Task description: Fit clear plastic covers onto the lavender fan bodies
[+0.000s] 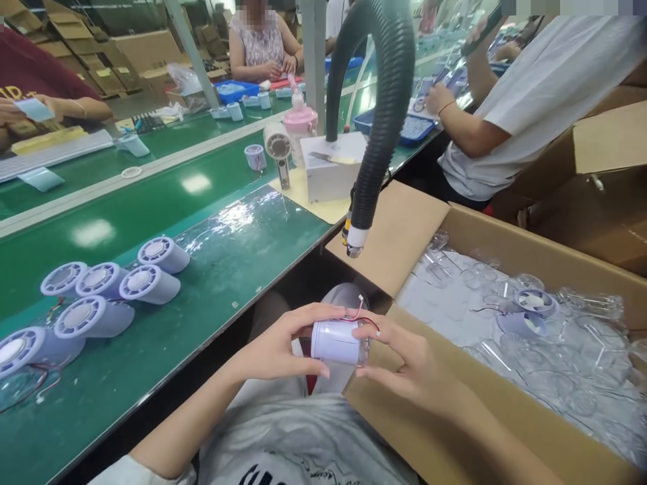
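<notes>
The left hand (270,343) and right hand (404,353) pinch opposite ends of the lilac cylinder (336,341) above the lap, probably to keep it level; its wires (361,313) lie on top, perhaps clear of the clear-looking end piece (364,350).

The worktop (202,296) is green, smooth and glossy, throwing back white glare at its eleven o'clock. At nine o'clock the lilac cylinders (151,283) look like smooth plastic with a soft sheen. The hose (389,101) at twelve o'clock is ribbed, dark and faintly shiny. At three o'clock, the box (556,256) is matt brown cardboard, holding clear, glossy plastic pieces (550,377). The wearer's shirt (303,444) is soft, matt, wrinkled cloth.
</notes>
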`<action>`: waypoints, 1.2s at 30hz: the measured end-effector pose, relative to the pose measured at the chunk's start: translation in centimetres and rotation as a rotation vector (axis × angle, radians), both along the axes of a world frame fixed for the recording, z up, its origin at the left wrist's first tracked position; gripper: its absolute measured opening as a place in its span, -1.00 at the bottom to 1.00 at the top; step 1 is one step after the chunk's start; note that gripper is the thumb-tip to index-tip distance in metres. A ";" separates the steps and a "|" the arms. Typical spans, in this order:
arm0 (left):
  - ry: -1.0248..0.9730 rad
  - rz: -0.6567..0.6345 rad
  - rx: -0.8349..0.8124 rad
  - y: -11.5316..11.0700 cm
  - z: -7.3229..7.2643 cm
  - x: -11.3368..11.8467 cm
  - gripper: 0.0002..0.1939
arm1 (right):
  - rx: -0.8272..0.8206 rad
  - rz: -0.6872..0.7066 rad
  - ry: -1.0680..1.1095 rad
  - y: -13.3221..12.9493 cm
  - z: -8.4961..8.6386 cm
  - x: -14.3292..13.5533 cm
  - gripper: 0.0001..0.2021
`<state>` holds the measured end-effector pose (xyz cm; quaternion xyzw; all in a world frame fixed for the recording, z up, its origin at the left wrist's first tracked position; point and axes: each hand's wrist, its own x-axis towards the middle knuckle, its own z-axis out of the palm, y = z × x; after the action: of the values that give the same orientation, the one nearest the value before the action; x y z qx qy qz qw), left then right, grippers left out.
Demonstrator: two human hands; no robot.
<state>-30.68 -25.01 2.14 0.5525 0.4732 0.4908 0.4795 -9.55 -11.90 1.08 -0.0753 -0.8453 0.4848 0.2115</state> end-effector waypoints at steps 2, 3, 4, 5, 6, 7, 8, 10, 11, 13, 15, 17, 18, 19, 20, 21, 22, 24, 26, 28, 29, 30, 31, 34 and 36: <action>0.069 0.000 0.064 -0.5 0.5 0.3 -0.23 | 0.039 0.002 -0.015 -0.4 0.7 0.5 -0.60; 0.099 -0.004 0.090 -0.7 0.7 0.4 -0.21 | 0.024 -0.006 -0.037 -0.6 0.9 0.6 -0.60; 0.127 -0.005 0.108 -0.8 0.8 0.4 -0.20 | -0.014 -0.015 -0.063 -0.7 1.1 0.7 -0.59; 0.154 0.000 0.115 -1.0 0.9 0.4 -0.19 | -0.072 -0.022 -0.085 -0.9 1.3 0.7 -0.59; 0.178 0.008 0.117 -1.1 0.9 0.4 -0.19 | -0.145 -0.025 -0.105 -1.0 1.4 0.7 -0.58; 0.198 0.015 0.119 -1.3 1.0 0.4 -0.19 | -0.226 -0.026 -0.121 -1.1 1.6 0.7 -0.58; 0.213 0.020 0.122 -1.4 1.0 0.3 -0.19 | -0.307 -0.023 -0.136 -1.2 1.8 0.7 -0.59; 0.233 0.025 0.128 -1.6 1.0 0.3 -0.19 | -0.449 -0.012 -0.161 -1.4 2.1 0.5 -0.60; 0.238 0.024 0.134 -1.7 0.9 0.3 -0.19 | -0.514 -0.008 -0.173 -1.5 2.3 0.5 -0.61; 0.241 0.025 0.136 -1.8 0.9 0.4 -0.19 | -0.638 0.001 -0.184 -1.6 2.5 0.3 -0.64; 0.232 0.026 0.134 -1.8 0.9 0.4 -0.17 | -0.737 0.003 -0.186 -1.7 2.5 0.2 -0.64; 0.220 0.026 0.127 -1.9 0.9 0.5 -0.15 | -0.803 -0.001 -0.196 -1.8 2.3 0.1 -0.63; 0.215 0.026 0.123 -1.9 0.9 0.5 -0.15 | -0.832 -0.002 -0.201 -1.8 2.2 0.1 -0.62; 0.211 0.026 0.121 -2.0 0.9 0.5 -0.15 | -0.863 -0.001 -0.203 -1.8 2.2 0.0 -0.62; 0.207 0.025 0.119 -2.0 0.8 0.5 -0.15 | -0.895 0.003 -0.206 -1.8 2.1 0.0 -0.62; 0.202 0.024 0.118 -2.0 0.8 0.5 -0.15 | -0.927 0.010 -0.211 -1.8 1.9 -0.1 -0.61; 0.198 0.022 0.117 -2.1 0.8 0.5 -0.14 | -0.957 0.017 -0.217 -1.8 1.8 -0.1 -0.61; 0.191 0.019 0.113 -2.1 0.8 0.5 -0.14 | -1.011 0.017 -0.239 -1.9 1.5 -0.3 -0.59; 0.186 0.019 0.113 -2.2 0.8 0.5 -0.14 | -1.073 0.014 -0.270 -2.0 1.3 -0.5 -0.57; 0.178 0.021 0.118 -2.2 0.8 0.6 -0.16 | -1.142 0.020 -0.303 -2.2 1.2 -0.7 -0.54; 0.173 0.022 0.121 -2.2 0.8 0.6 -0.17 | -1.175 0.025 -0.320 -2.3 1.2 -0.7 -0.52; 0.167 0.021 0.122 -2.3 0.8 0.6 -0.18 | -1.205 0.030 -0.333 -2.5 1.3 -0.8 -0.51; 0.162 0.021 0.120 -2.3 0.7 0.6 -0.18 | -1.232 0.029 -0.341 -2.6 1.4 -0.9 -0.50; 0.149 0.011 0.118 -2.4 0.6 0.6 -0.20 | -1.309 0.001 -0.391 -2.9 1.9 -1.0 -0.55; 0.151 0.007 0.113 -2.4 0.5 0.7 -0.21 | -1.359 -0.024 -0.462 -3.0 2.3 -1.1 -0.57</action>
<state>-30.02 -27.43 2.63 0.6124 0.4816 0.4752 0.4089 -10.66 -14.87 3.34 -0.3003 -0.3787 0.8733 -0.0612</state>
